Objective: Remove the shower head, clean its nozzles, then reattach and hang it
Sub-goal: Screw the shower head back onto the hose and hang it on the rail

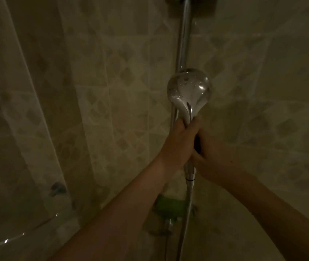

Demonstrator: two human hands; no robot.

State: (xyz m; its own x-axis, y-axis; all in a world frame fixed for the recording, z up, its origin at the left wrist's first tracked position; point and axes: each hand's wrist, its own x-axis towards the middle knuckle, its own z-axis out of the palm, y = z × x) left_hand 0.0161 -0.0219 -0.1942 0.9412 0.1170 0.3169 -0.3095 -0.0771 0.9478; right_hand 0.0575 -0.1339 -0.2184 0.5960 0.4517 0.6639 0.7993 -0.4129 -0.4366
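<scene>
Standing upright, shower head (pixel 189 87) topmost

Recorded from one wide-angle camera only, worn on the head. Faced a tiled wall (pixel 112 81) almost straight on, close enough for both arms to reach the fittings on it. Placed the shower head (pixel 188 87) a little right of the middle of the frame, with the left hand (pixel 180 144) and the right hand (pixel 212 157) just below it and both forearms entering from the bottom edge. Followed the chrome rail (pixel 184 34) up to the top edge. Took in a clear curtain (pixel 18 129) along the left side and a blurred green object (pixel 168 206) low in the middle. Bent straight lines near the edges. Gave a dim, soft picture.
</scene>
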